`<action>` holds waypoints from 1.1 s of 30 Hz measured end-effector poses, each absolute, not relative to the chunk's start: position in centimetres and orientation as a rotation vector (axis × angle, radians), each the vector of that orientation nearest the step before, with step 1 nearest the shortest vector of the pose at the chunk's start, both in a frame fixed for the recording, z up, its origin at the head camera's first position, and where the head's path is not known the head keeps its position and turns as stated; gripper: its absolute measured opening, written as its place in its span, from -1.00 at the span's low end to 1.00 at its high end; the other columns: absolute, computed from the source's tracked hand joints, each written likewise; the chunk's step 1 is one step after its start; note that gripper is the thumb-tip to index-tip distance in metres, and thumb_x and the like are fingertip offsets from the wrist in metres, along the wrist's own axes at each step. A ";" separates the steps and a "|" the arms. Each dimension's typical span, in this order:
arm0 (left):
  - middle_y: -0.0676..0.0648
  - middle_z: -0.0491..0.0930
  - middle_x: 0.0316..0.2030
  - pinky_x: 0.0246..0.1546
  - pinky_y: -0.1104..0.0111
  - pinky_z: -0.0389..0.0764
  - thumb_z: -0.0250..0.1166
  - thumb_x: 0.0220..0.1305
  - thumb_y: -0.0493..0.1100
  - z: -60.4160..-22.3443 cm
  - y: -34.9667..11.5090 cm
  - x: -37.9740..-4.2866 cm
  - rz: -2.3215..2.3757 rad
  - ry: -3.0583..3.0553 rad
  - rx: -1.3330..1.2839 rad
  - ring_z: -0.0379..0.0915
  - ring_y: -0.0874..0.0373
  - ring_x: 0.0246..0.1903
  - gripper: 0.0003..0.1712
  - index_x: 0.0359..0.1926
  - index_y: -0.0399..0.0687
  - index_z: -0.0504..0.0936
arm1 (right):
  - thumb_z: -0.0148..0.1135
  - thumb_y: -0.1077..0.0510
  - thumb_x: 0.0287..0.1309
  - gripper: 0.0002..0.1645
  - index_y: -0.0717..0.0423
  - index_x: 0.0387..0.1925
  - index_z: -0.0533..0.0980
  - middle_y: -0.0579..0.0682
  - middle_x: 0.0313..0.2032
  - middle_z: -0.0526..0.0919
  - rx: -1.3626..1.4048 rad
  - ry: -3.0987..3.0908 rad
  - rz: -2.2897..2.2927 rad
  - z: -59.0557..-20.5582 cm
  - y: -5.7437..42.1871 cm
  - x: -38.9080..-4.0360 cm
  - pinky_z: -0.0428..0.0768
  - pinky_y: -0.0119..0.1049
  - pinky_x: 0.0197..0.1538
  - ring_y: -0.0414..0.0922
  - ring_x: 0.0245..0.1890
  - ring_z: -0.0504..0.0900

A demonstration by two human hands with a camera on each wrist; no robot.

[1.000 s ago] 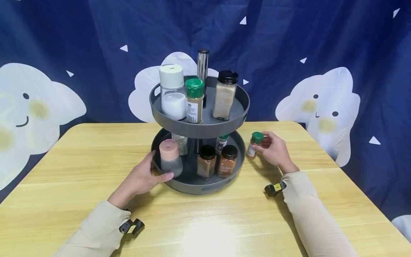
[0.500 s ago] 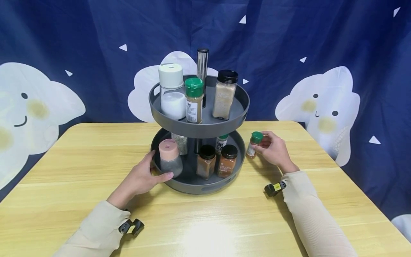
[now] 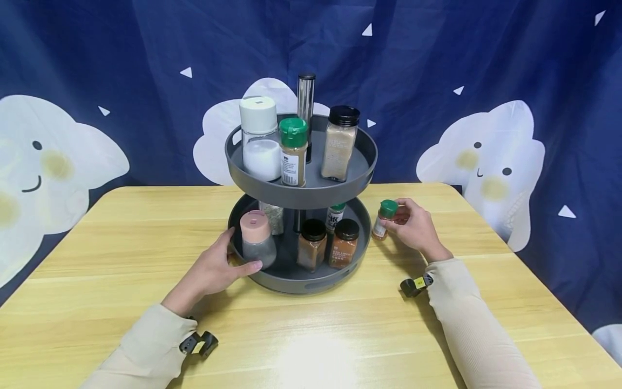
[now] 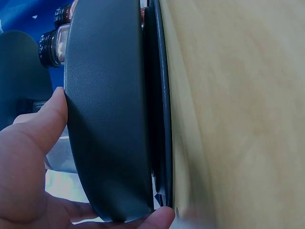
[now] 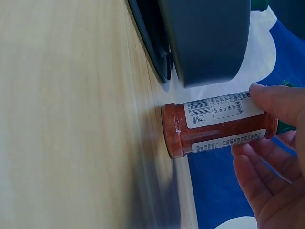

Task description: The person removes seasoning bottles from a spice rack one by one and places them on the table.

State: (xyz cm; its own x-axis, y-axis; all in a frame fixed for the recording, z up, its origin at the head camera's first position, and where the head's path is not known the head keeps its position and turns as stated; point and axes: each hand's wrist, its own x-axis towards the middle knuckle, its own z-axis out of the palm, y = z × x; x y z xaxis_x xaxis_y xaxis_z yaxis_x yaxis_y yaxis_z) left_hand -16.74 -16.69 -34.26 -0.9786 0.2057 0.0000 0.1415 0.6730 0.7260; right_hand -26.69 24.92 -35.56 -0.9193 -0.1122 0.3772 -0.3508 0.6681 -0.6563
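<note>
- The counter (image 3: 121,243) is pale, smooth, streaked wood with a bright glare near the middle.
- On the left, the left hand (image 3: 206,275) is clamped on the lower tray (image 3: 291,286); the left wrist view shows the thumb at the wall's upper edge and fingertips lower down, hidden in the head view.
- Well apart on the right, the right hand (image 3: 413,224) pinches a green-capped bottle (image 5: 219,126) just right of that tray. Only the right wrist view reveals its barcode and red powder clearly; I cannot tell whether its base touches the counter.
- Both wrist views show a thin dark base beneath the matte grey, round tray.
- Inside, a rounded pink-capped bottle (image 3: 257,237) stands left, two squarish black-lidded jars (image 3: 343,246) right.
- Above, the upper tray (image 3: 311,195) bears a white-capped jar (image 3: 259,140), a green-capped jar (image 3: 293,154) and a tall clear jar (image 3: 340,143).
- A shiny metallic post (image 3: 306,100) rises behind them.
- Farthest hangs a creased blue curtain (image 3: 413,65) with white clouds.
</note>
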 end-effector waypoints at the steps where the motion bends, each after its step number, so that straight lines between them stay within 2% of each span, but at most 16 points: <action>1: -0.44 0.13 0.34 0.23 -0.18 0.26 0.33 0.09 0.25 -34.3 -16.7 -16.7 1.202 2.798 0.289 0.17 -0.35 0.25 0.18 0.44 -0.26 -0.13 | 0.44 0.20 -0.04 -0.41 0.32 0.01 0.39 0.34 -0.19 0.65 0.370 -2.581 1.110 -35.5 24.9 -26.7 0.63 0.10 -0.11 0.18 -0.23 0.65; 33: -0.44 0.14 0.34 0.22 -0.18 0.27 0.34 0.09 0.24 -34.3 -16.7 -16.8 1.216 2.787 0.289 0.18 -0.35 0.24 0.18 0.44 -0.26 -0.13 | 0.39 0.16 0.05 -0.33 0.31 0.14 0.32 0.39 -0.07 0.59 0.346 -2.592 1.170 -33.8 25.0 -26.0 0.59 0.14 -0.03 0.24 -0.13 0.60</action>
State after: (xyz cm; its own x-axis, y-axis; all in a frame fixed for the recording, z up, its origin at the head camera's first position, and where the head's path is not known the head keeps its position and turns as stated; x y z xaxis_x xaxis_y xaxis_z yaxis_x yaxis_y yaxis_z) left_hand -16.82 -16.70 -34.32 -0.9784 0.2066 -0.0041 0.1375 0.6660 0.7332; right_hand -25.99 24.97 -33.84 -0.9335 -0.1028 0.3437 -0.3257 0.6444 -0.6919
